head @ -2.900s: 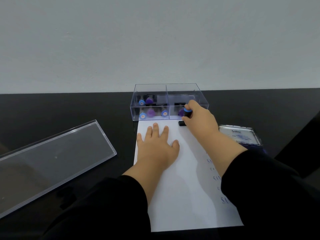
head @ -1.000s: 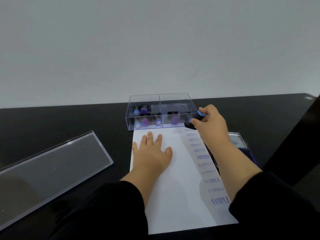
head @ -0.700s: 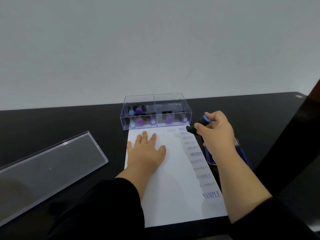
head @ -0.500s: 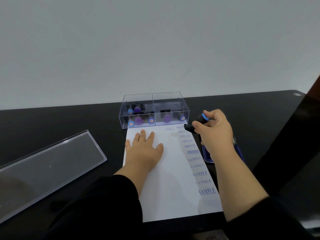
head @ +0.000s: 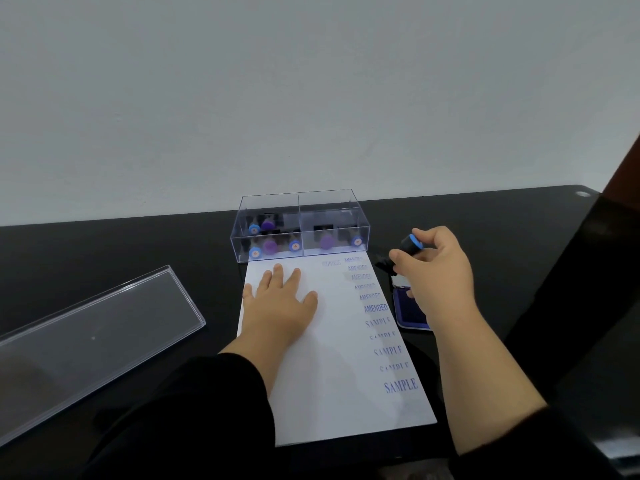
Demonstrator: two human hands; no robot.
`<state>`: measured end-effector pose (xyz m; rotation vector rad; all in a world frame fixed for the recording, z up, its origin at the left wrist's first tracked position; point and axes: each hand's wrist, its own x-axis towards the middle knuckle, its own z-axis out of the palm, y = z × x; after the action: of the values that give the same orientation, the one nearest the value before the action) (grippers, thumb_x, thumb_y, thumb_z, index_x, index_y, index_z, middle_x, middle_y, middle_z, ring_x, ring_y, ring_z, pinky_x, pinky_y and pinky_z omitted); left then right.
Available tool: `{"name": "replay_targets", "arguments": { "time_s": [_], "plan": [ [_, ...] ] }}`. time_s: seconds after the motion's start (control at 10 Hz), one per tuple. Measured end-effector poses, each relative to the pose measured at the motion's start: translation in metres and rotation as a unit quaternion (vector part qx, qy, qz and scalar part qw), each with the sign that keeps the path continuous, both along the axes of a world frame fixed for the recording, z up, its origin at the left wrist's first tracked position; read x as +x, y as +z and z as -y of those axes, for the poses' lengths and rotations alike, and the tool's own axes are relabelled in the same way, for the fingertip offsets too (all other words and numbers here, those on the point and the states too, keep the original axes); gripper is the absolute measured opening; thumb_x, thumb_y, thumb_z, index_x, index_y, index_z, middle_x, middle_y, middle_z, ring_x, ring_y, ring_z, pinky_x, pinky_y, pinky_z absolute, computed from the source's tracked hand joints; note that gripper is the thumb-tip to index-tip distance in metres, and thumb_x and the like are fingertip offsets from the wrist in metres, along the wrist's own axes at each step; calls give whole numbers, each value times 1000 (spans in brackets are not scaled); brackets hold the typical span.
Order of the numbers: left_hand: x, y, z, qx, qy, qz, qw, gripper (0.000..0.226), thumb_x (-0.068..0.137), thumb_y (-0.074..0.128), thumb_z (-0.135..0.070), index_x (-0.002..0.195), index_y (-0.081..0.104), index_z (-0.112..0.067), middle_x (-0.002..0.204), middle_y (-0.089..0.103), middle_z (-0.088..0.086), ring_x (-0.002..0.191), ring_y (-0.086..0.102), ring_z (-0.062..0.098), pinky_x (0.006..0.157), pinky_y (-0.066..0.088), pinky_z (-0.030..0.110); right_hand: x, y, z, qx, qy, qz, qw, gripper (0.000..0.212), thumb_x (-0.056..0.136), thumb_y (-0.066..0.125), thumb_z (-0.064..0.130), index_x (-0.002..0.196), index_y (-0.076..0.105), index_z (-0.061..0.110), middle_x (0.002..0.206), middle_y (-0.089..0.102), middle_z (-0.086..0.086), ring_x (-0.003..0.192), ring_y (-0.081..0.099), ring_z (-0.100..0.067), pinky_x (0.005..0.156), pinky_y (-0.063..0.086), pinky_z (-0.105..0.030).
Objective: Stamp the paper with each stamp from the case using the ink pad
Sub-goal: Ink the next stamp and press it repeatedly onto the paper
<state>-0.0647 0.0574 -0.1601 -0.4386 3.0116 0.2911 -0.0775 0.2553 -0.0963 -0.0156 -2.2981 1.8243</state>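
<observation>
Black counter (head: 138, 251) carries our paper (head: 332, 358); left hand (head: 280, 303) presses it flat-fingered, right hand (head: 436, 271) at two o'clock grips a stamp (head: 403, 252).

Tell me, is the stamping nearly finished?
Not yet. The paper already has rows of SAMPLE and AMENDED prints. The right hand holds a blue-topped stamp above the ink pad, while the left hand presses the paper flat. Several stamps wait in the case.
</observation>
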Motion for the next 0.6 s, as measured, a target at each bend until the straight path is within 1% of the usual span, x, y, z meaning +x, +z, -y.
{"name": "replay_targets", "arguments": {
  "time_s": [0.1, 0.2, 0.3, 0.4, 0.5, 0.6],
  "plan": [
    [-1, 1, 0, 0, 0, 0, 1000, 60, 98, 19, -52, 152, 2, -32, 160, -8, -2, 147, -6, 16, 117, -6, 45, -1, -1, -5, 15, -8, 6, 1000, 30, 84, 68, 16, 104, 50, 29, 84, 65, 6, 82, 66, -14, 74, 57, -42],
    [0, 1, 1, 2, 0, 3, 1000, 60, 98, 19, -52, 152, 2, -31, 160, -9, -2, 147, -6, 17, 117, -5, 45, -1, -2, -14, 59, -22, -6, 998, 28, 86, 66, 17, 106, 50, 26, 81, 61, 9, 74, 59, -9, 68, 55, -35],
    [0, 1, 1, 2, -2, 6, 1000, 60, 98, 19, -52, 152, 2, -31, 160, -9, -2, 147, -7, 17, 117, -5, 45, 1, -5, -25, 163, -45, -25, 985, 26, 89, 62, 19, 111, 49, 24, 75, 52, 11, 64, 51, -6, 52, 39, -22],
    [0, 1, 2, -2, -3, 9, 1000, 60, 98, 19, -52, 152, 2, -31, 160, -9, -2, 147, -7, 17, 117, -5, 45, 7, -11, -34, 242, -68, -29, 968, 24, 91, 60, 20, 112, 50, 25, 71, 48, 14, 63, 50, -6, 50, 36, -23],
    [-1, 2, 2, -2, -4, 8, 1000, 60, 98, 19, -52, 152, 2, -31, 160, -9, -2, 147, -6, 17, 117, -4, 45, 15, -16, -38, 290, -79, -37, 953, 21, 91, 59, 21, 111, 52, 23, 76, 55, 12, 71, 54, -13, 55, 43, -27],
    [0, 2, 1, 2, -4, 3, 1000, 60, 98, 20, -52, 152, 3, -31, 160, -9, -2, 147, -6, 17, 117, -4, 45, 18, -18, -37, 331, -77, -33, 940, 21, 92, 57, 22, 112, 50, 24, 90, 63, 1, 77, 59, -19, 61, 50, -32]
  ]
}}
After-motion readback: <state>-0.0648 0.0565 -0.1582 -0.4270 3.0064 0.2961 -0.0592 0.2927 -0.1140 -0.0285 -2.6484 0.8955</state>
